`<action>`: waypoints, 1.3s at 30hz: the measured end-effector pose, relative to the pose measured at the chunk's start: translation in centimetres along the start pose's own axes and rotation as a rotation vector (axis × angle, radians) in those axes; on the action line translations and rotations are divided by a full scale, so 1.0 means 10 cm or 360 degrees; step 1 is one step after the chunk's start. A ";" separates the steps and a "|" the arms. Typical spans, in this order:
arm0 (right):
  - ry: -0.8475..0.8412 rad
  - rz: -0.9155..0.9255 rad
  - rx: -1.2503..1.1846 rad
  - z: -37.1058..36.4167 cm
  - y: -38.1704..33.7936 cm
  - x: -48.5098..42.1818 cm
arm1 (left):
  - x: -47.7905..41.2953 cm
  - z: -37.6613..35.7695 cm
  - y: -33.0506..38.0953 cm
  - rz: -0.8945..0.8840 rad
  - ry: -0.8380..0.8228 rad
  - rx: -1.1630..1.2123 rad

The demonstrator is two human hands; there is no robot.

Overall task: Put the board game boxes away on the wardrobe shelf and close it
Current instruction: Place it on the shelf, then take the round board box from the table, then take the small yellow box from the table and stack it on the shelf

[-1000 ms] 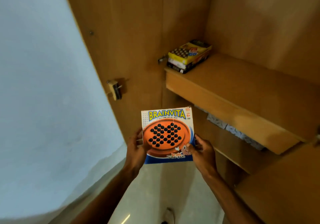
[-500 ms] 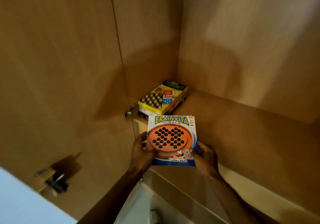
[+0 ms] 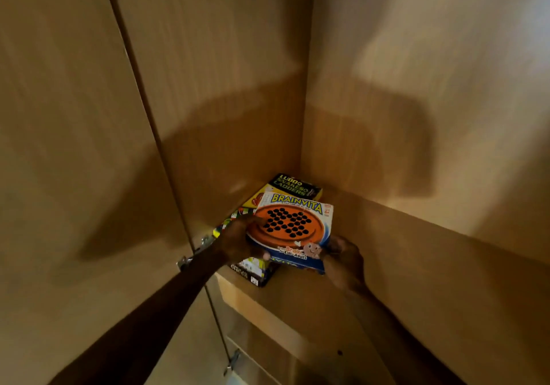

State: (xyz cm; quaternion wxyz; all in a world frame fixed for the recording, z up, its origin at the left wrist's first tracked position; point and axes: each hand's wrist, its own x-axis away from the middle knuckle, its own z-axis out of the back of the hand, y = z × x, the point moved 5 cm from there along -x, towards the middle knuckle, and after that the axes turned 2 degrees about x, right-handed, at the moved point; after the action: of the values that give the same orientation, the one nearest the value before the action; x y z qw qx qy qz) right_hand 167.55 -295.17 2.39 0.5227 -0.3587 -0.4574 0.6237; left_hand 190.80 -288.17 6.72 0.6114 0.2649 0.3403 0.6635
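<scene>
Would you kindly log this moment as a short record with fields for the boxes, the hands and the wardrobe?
Held: Brainvita box, over the Ludo box; contact unclear
Grip: left hand on its left edge, right hand at its near right corner
Place: shelf, back left corner
Door: door open
Left to do: release box, close door

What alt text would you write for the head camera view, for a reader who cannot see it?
A left hand and a right hand hold a Brainvita box by its edges over a yellow Ludo box lying at the left end of a wooden wardrobe shelf.
</scene>
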 end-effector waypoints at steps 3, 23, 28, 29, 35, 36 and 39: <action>-0.0066 0.0131 0.0019 -0.07 -0.08 -0.07 | -0.05 0.10 0.07 -0.0057 0.0188 -0.0032; -0.0732 0.0552 0.0409 -0.23 0.00 0.00 | 0.24 -0.25 -0.07 0.0304 0.0803 -0.0249; -0.0794 0.0434 0.0254 -0.22 0.20 0.39 | 1.28 -0.78 -0.19 0.0607 0.1010 0.0150; -0.0851 0.0399 0.0235 -0.26 0.25 0.49 | 1.50 -0.88 -0.22 0.0689 0.1046 0.0255; -0.1444 0.0279 0.0280 -0.71 0.64 1.53 | 3.17 -1.54 -0.40 0.1278 0.1371 0.0568; -0.1537 0.0266 0.0317 -0.80 0.71 1.72 | 3.44 -1.62 -0.40 0.1351 0.1424 0.0607; -0.1705 0.0242 0.0379 -0.99 0.84 2.19 | 4.05 -1.77 -0.30 0.1474 0.1559 0.0706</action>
State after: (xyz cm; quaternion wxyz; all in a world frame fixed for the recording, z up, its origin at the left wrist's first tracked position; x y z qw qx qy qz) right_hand 169.72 -272.01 -8.05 0.2074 0.0382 -0.5584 0.8023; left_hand 174.56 -250.19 -9.35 -0.0252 0.1719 0.5556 0.8131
